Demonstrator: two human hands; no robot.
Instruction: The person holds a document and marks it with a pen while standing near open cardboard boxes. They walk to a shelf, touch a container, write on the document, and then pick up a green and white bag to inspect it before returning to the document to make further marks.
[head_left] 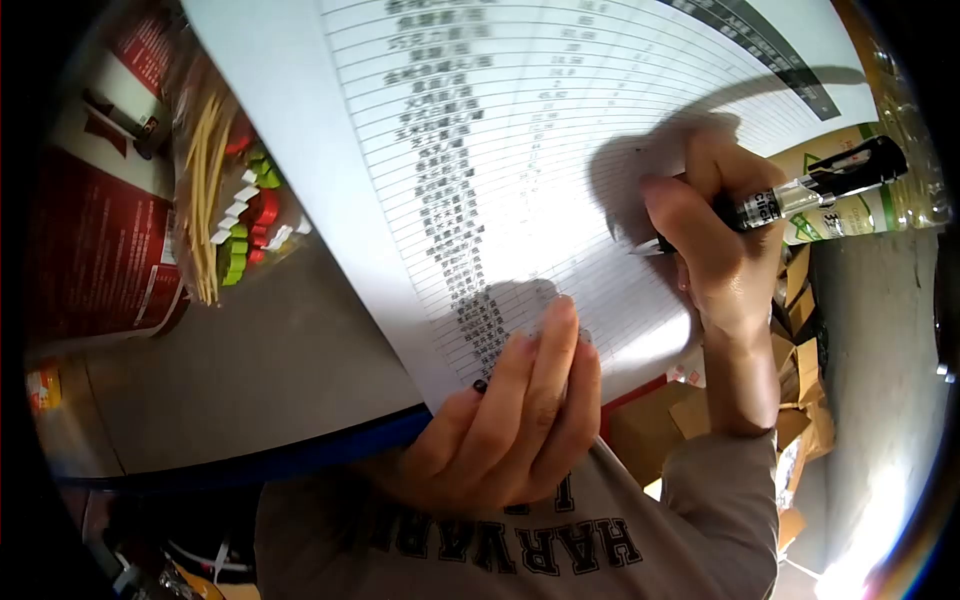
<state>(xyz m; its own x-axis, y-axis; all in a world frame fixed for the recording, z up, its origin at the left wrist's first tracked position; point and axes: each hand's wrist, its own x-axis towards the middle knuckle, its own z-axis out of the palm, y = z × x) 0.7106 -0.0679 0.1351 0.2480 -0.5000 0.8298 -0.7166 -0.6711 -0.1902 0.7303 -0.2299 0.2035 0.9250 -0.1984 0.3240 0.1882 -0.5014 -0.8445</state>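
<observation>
The fingers point(545, 350) of the left hand point(500, 420) lie pressed together, side by side, flat on the lower edge of the sheet point(520, 130), their tips reaching up into the printed rows. One nail shows dark polish. The thumb is hidden, so I cannot tell how it grips from below. The fingers point(690, 215) of the right hand point(715, 250) are curled and pinch a marker point(800, 195) close to its writing end. The marker has a black body with a silver label band, and its cap end points out to the right, past the paper's edge. Its tip meets the sheet just left of the hand, in the right-hand columns, and the hand casts a blurred shadow on the paper.

The sheet is white, printed with a long ruled table of small dark text, and held tilted up in front of the chest. Under it runs a blue edge point(300, 455), apparently a board backing the paper. Grey sleeves and a grey shirt point(520, 545) with block lettering fill the bottom of the view.

Behind the sheet, on the left, stands a clear bag point(215, 215) of pale sticks and red, green and white pieces, beside a red box point(90, 250). On the right, a yellowish bottle point(890, 205) with a green label lies behind the marker, with cardboard scraps point(800, 340) below it.
</observation>
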